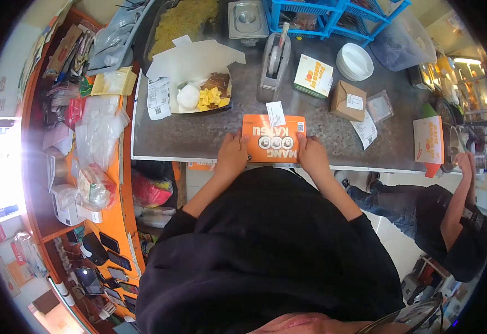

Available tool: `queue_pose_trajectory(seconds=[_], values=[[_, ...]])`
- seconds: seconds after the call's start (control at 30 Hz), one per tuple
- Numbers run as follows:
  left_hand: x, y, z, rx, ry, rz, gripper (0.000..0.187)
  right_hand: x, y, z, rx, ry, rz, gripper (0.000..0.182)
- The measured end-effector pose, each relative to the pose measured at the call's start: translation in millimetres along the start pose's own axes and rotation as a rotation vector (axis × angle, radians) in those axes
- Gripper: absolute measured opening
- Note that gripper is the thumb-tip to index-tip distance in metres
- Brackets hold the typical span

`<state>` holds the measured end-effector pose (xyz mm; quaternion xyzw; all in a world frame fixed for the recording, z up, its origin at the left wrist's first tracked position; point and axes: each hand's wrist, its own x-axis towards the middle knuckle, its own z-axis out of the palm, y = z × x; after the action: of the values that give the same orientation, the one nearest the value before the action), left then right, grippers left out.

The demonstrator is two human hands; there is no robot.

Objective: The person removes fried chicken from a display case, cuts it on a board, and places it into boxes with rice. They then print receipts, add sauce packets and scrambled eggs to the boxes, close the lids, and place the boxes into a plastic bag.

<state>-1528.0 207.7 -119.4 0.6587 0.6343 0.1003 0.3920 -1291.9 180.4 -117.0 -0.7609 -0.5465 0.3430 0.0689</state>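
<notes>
An orange box (263, 139) with white lettering lies closed at the front edge of the metal table (193, 136). My left hand (233, 154) grips its left side, and my right hand (313, 154) grips its right side. A white slip (276, 113) sticks up at the box's far edge. Beyond it stands a grey tape dispenser (274, 67). To the left, an open food box (199, 61) holds a white mound (188, 97), yellow pieces (212, 99) and something brown. A printed receipt (158, 99) lies beside that box.
Right of the dispenser are a green-and-white box (313, 75), a brown box (348, 101), white bowls (355, 62) and a receipt (365, 131). Blue baskets (332, 16) and a metal container (247, 21) stand at the back. A co-worker (449, 217) stands at the right, near another box (428, 140).
</notes>
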Motion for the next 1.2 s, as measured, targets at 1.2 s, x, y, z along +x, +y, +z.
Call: queue_pose_trajectory(seconds=[1.2], values=[[52, -29, -36, 0.455, 0.675, 0.512, 0.014, -19, -40, -26, -0.438, 0.249, -0.511, 0.083]])
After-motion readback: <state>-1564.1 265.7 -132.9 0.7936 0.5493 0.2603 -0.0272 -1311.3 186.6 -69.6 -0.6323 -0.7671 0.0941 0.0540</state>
